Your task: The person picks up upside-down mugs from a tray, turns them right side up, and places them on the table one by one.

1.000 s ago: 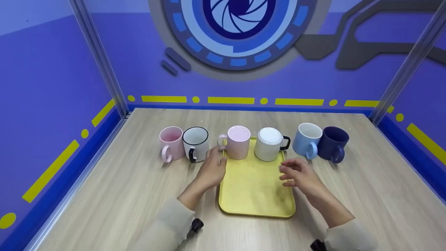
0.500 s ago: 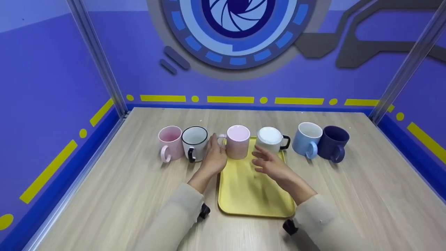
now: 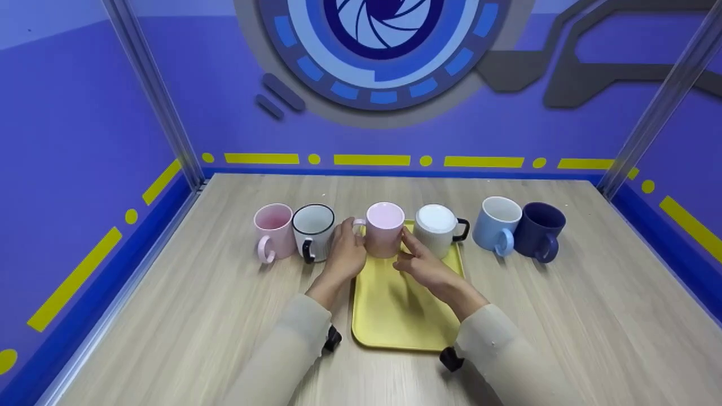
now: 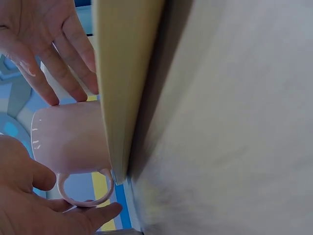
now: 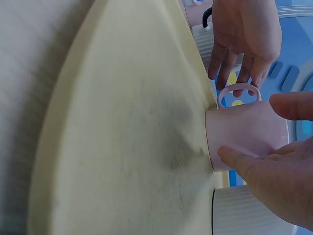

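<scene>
A pink mug [image 3: 384, 232] stands, seemingly upside down, at the far left of the yellow tray [image 3: 403, 316]. My left hand [image 3: 345, 256] is at its handle [image 4: 87, 191]; the fingers reach behind the handle and the thumb is apart from it. From the other side my right hand [image 3: 431, 273] touches the mug's wall with extended fingers [image 5: 234, 159], thumb spread away. To its right on the tray is an upside-down white mug [image 3: 435, 231] with a black handle. Just left of my left hand stands a black-rimmed white mug [image 3: 313, 234].
Another pink mug [image 3: 274, 231] stands upright at the far left. Right of the tray are a light blue mug [image 3: 493, 225] and a navy mug [image 3: 536, 237], close together. Blue panels [image 3: 282, 135] bound the wooden table [image 3: 592, 316] at the back and sides.
My right hand has moved left across the tray, past the white mug, to the pink mug's side. My left hand has shifted slightly forward beside the handle. The mugs and tray have not moved.
</scene>
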Demonstrator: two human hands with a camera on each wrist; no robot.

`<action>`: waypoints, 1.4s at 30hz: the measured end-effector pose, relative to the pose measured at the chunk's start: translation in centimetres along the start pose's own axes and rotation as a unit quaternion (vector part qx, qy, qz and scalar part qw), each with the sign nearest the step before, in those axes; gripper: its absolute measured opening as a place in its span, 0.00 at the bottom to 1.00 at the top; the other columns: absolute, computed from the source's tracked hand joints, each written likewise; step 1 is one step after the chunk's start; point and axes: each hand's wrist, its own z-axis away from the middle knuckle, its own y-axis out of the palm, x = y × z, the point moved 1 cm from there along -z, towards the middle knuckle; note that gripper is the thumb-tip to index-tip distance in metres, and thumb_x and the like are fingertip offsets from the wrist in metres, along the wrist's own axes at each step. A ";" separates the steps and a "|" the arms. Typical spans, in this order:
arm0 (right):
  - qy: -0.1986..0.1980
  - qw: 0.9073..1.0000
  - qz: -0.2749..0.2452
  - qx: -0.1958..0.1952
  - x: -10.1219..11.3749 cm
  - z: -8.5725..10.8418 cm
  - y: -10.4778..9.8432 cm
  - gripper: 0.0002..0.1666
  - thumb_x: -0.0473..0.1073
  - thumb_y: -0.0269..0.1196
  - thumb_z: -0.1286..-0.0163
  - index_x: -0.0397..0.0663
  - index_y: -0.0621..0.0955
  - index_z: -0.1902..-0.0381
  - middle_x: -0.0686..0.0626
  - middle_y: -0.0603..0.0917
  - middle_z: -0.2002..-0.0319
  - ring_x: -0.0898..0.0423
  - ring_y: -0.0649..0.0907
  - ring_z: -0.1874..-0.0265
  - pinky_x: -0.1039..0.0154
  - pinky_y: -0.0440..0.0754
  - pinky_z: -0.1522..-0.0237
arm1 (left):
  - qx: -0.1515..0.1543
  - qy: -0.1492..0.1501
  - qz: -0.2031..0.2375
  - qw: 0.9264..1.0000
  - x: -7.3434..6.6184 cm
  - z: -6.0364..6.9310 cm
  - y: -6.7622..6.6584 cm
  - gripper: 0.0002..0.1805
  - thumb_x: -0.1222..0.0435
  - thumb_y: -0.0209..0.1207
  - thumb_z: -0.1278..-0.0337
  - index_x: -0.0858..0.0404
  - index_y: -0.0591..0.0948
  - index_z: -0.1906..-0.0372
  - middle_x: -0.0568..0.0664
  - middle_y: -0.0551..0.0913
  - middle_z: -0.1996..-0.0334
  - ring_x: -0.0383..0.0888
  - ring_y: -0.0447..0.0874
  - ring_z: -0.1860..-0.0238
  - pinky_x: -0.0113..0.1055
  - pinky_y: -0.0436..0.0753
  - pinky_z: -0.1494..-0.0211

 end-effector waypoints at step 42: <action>-0.049 0.998 0.015 -0.044 0.5 4.7 -3.0 0.41 0.31 0.63 0.31 0.47 0.64 0.22 0.34 0.69 0.29 0.33 0.70 0.30 0.56 0.80 0.37 | 0.083 0.085 0.021 0.993 -2.5 4.7 -2.6 0.11 0.58 0.44 0.17 0.59 0.74 0.54 0.48 0.77 0.64 0.43 0.76 0.61 0.37 0.77 0.57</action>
